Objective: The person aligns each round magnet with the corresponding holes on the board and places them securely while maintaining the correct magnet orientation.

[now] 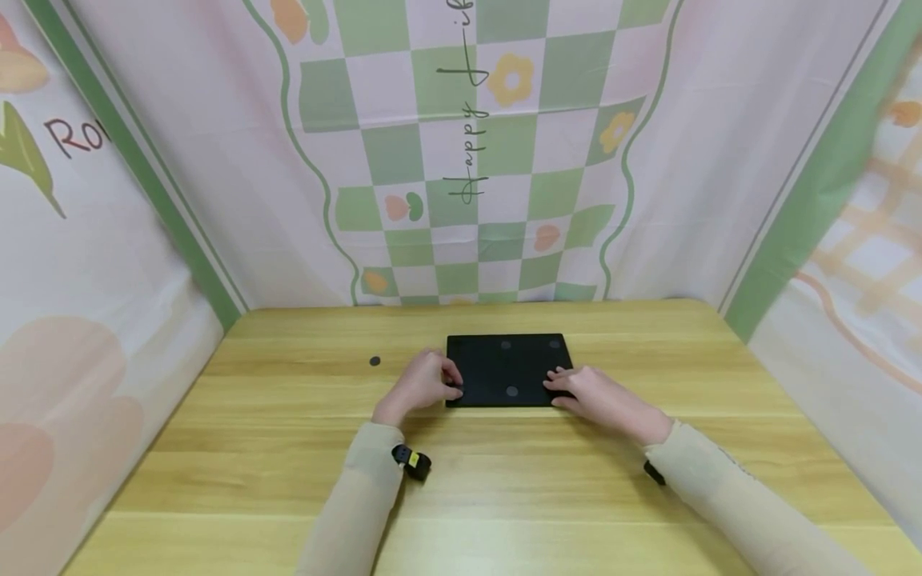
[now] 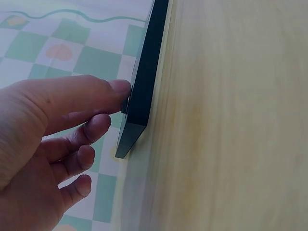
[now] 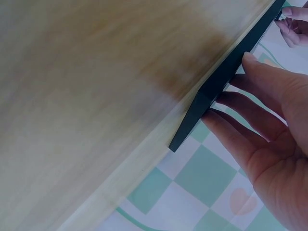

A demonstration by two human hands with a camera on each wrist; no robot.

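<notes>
A flat black rectangular panel lies on the table, with three dark round pads visible on its top. At the panel's near left corner my left hand pinches a small dark piece, mostly hidden by the fingertips; it looks like another round pad and touches the top face. My right hand rests on the near right corner. Its fingers lie on the top face, slightly bent and spread, while the thumb touches the front edge.
A loose dark round pad lies on the wooden table left of the panel. Behind the table hangs a checked cloth, and patterned cloth walls close in both sides. Each wrist wears a black strap device.
</notes>
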